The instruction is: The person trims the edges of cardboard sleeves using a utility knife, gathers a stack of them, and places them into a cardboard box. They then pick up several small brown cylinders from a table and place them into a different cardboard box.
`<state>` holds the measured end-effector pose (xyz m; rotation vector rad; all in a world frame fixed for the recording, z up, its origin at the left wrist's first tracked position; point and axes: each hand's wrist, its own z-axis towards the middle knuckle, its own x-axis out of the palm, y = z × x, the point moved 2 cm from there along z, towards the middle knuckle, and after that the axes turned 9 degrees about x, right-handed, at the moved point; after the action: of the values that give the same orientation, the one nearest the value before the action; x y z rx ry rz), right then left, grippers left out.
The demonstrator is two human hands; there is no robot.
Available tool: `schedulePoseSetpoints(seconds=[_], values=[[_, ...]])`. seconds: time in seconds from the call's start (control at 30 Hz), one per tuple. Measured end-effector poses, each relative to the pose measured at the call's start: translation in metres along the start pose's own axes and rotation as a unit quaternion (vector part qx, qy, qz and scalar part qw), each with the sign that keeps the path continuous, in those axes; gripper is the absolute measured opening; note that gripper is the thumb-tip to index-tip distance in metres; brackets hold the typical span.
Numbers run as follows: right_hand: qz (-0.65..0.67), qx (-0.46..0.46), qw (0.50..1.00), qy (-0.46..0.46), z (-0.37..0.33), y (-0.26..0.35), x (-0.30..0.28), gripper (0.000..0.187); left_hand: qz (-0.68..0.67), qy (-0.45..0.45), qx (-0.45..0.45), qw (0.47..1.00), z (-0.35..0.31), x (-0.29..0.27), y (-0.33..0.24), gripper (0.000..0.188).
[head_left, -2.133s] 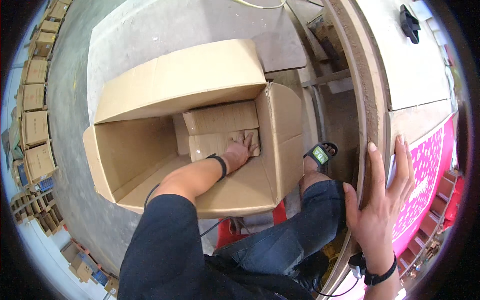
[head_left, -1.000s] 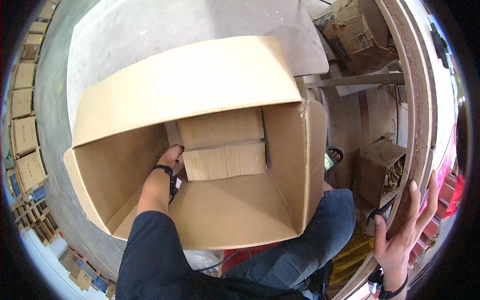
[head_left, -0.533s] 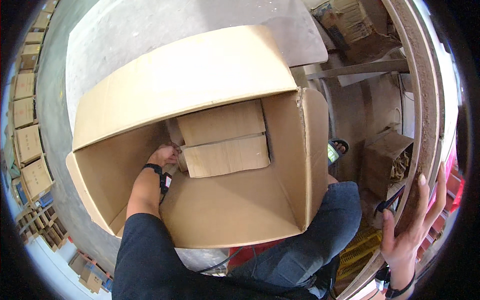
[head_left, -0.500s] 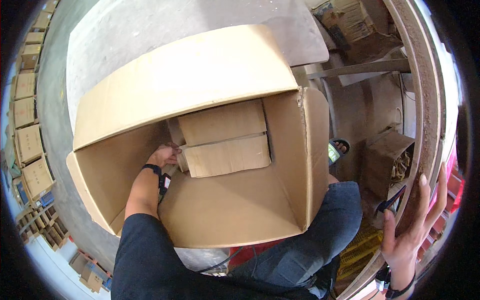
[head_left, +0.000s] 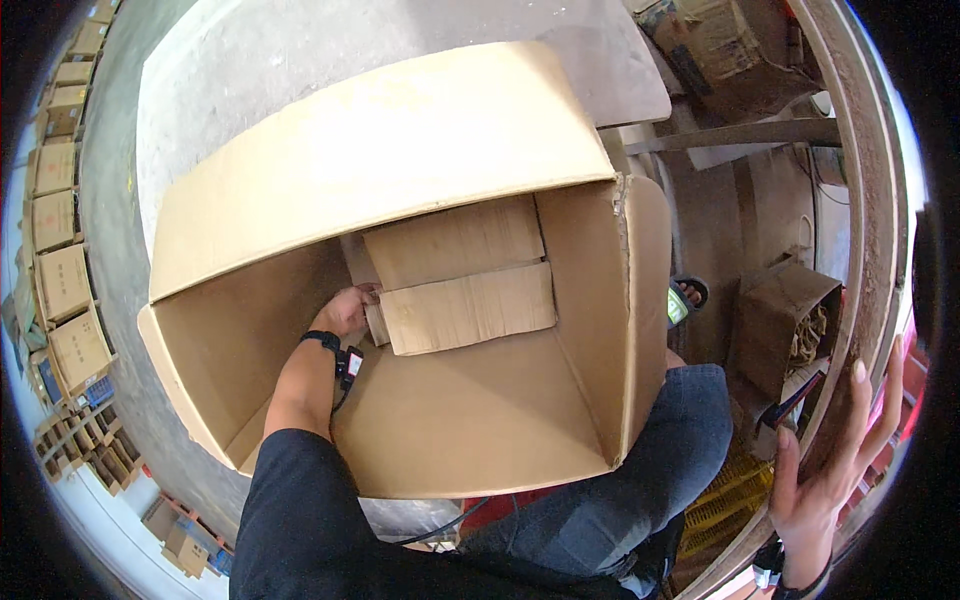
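1. The left hand (head_left: 345, 310) is reaching deep into a large open cardboard box (head_left: 440, 440) at the centre of the frame; its fingers are touching the left edge of the bottom flaps (head_left: 465, 270), but whether they are gripping cannot be told.
2. The right hand (head_left: 830, 470), lower right, is resting with fingers spread and apart against a curved wooden rim (head_left: 860, 200), holding nothing.
3. A smaller brown box (head_left: 780, 320) is sitting right of the large box.
4. Risk: the unsteadied box may be prone to sliding or tipping, since only one hand is in it.
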<state>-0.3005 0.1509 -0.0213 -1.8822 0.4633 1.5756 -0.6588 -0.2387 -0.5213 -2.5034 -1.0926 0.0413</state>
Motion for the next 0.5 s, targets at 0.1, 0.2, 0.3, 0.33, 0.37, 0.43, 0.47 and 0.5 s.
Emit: schedulePoseSetpoints(seconds=[0.1, 0.2, 0.3, 0.33, 0.37, 0.43, 0.47, 0.5], values=[[-0.006, -0.018, 1.000, -0.008, 0.003, 0.000, -0.003, 0.072, -0.156, 0.000, -0.005, 0.988, 0.019, -0.020, 0.023, 0.034], [-0.021, -0.016, 1.000, -0.001, 0.005, 0.003, -0.007, 0.072, -0.179, 0.011, -0.027, 0.983, 0.025, -0.008, 0.022, 0.034], [0.017, -0.001, 1.000, 0.001, 0.002, 0.002, -0.002, 0.073, -0.182, -0.083, -0.030, 0.979, 0.029, 0.005, 0.017, 0.044], [0.017, -0.001, 1.000, 0.002, 0.002, 0.002, -0.002, 0.073, -0.182, -0.047, -0.045, 0.981, 0.028, 0.002, 0.014, 0.042], [0.013, 0.000, 1.000, 0.003, 0.002, 0.002, -0.002, 0.073, -0.182, -0.010, -0.061, 0.981, 0.027, 0.001, 0.013, 0.041], [0.006, 0.003, 1.000, 0.006, 0.000, -0.001, -0.003, 0.073, -0.147, -0.015, -0.046, 0.988, 0.013, 0.007, 0.005, 0.041], [0.022, 0.021, 0.999, 0.011, -0.005, -0.004, -0.002, 0.073, -0.112, -0.022, -0.029, 0.993, 0.005, 0.010, -0.003, 0.040], [0.038, 0.040, 0.998, 0.016, -0.007, -0.006, -0.001, 0.073, -0.112, -0.021, -0.028, 0.993, 0.000, 0.012, -0.006, 0.040]])
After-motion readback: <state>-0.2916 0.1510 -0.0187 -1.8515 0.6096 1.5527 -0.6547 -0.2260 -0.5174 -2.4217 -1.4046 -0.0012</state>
